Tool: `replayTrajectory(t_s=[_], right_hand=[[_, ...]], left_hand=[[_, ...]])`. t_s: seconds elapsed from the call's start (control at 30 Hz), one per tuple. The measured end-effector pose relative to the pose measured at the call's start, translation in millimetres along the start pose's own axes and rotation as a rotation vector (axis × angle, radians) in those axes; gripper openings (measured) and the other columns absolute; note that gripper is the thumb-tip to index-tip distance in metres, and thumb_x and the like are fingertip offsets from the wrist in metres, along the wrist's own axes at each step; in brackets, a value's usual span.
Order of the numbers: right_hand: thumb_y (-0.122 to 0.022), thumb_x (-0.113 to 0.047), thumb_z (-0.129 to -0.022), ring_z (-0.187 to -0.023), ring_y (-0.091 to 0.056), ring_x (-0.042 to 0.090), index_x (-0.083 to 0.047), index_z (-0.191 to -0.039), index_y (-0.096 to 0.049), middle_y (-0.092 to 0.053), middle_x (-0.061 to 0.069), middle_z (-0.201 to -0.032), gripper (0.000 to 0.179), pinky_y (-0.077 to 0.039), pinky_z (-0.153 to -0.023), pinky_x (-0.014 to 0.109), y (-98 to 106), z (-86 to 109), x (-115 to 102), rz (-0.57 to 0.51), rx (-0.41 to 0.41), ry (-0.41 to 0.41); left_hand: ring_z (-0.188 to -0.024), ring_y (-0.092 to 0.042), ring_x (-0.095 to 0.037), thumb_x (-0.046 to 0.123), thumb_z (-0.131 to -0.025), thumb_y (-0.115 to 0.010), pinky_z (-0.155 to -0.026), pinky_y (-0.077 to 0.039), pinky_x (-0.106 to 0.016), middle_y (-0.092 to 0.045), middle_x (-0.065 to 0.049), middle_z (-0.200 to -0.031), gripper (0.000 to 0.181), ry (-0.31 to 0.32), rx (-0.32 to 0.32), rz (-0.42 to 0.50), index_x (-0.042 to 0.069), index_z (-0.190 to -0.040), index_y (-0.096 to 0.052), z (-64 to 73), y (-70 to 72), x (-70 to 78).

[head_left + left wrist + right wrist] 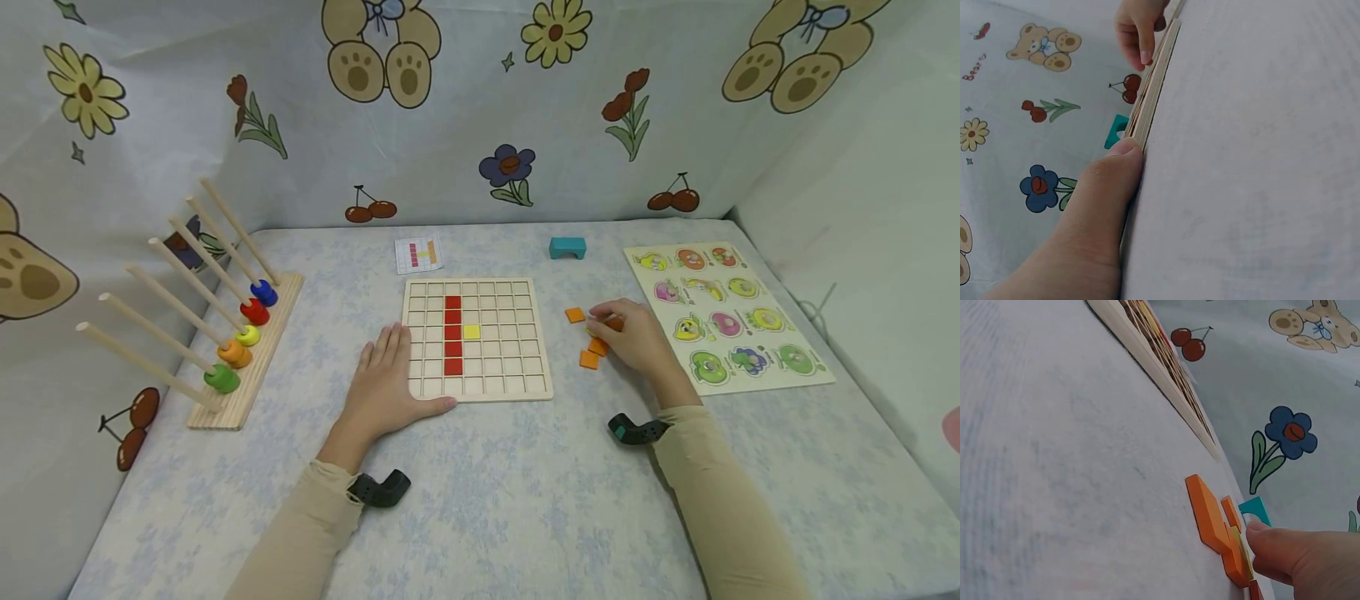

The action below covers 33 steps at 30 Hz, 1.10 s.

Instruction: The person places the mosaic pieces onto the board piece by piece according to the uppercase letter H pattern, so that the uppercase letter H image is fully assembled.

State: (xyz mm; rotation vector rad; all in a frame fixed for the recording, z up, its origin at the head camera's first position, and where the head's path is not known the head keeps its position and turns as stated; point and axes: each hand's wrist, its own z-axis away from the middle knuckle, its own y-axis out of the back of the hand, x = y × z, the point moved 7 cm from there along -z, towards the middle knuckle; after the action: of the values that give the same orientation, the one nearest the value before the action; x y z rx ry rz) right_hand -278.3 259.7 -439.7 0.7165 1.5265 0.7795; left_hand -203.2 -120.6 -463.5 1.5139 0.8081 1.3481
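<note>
Grid board [498,364] is lying flat at the middle of the tabletop [495,500], carrying a column of red tiles [453,333] and, touching that column's right side, one yellow tile [471,332]. Nearest, two sleeves [300,533] are resting low in the head view, with a broad stretch of tabletop running between them up to the board's near edge. The left hand [382,383] is resting at the board's near left corner with its grip apart, fingers lying straight along the left edge. Its wrist view is showing the thumb tip touching the board's thin side. The right hand [637,333] is bending over loose orange tiles [588,359], a strip of tabletop giving room between them and the board; I cannot tell whether its grip is apart or clamped on a tile. Its wrist view is revealing tile thickness, plus another yellow tile and a red piece [1255,591], mostly hidden from above. A peg stand [258,360] is standing well left, and a fruit-picture sheet [727,323] is lying near the right hand. Farther, a printed card [405,258] is lying just past the board's far edge, a teal block [567,247] is sitting beyond the tiles, and patterned cloth [450,167] is hanging along the tabletop's far edge.
</note>
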Motion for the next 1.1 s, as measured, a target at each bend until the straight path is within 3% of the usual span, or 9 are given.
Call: replayTrajectory(t_s=[0.67,0.83,0.93,1.1], right_hand=[[-0.069,-0.039,-0.093,-0.106,-0.044,0.029,-0.013,-0.12,-0.071,-0.066,0.009,-0.122,0.037,-0.041,-0.092,0.046,-1.4,1.6,-0.2,0.095,-0.001,0.021],[-0.07,-0.039,-0.092,-0.104,-0.04,0.031,-0.011,-0.118,-0.073,-0.063,0.01,-0.12,0.038,-0.037,-0.083,0.041,0.6,3.5,-2.5,0.134,0.028,0.025],[-0.071,-0.038,-0.092,-0.101,-0.038,0.03,-0.01,-0.116,-0.074,-0.063,0.01,-0.117,0.037,-0.031,-0.077,0.036,-0.4,4.1,-2.4,0.132,0.042,0.035],[-0.072,-0.036,-0.091,-0.099,-0.038,0.028,-0.013,-0.115,-0.073,-0.066,0.008,-0.112,0.033,-0.03,-0.077,0.035,-2.9,3.9,-2.2,0.088,0.06,0.047]], left_hand=[[-0.156,0.002,-0.028,0.097,-0.061,-0.051,-0.126,-0.003,-0.052,-0.001,-0.013,-0.168,0.144,0.007,-0.001,-0.009,0.005,-0.16,-0.001,-1.2,-1.2,0.0],[-0.156,0.002,-0.029,0.097,-0.061,-0.051,-0.125,-0.004,-0.053,-0.001,-0.014,-0.168,0.144,-0.001,0.002,-0.014,0.004,-0.159,-0.001,-3.5,-1.5,0.8],[-0.156,0.002,-0.029,0.098,-0.061,-0.049,-0.125,-0.004,-0.052,-0.001,-0.014,-0.168,0.144,0.003,-0.004,-0.017,0.004,-0.159,-0.001,-3.6,-2.4,-0.5],[-0.156,0.001,-0.029,0.099,-0.06,-0.047,-0.125,-0.004,-0.053,0.0,-0.013,-0.168,0.145,0.009,-0.01,-0.016,0.005,-0.159,0.001,-2.8,-3.7,-3.0]])
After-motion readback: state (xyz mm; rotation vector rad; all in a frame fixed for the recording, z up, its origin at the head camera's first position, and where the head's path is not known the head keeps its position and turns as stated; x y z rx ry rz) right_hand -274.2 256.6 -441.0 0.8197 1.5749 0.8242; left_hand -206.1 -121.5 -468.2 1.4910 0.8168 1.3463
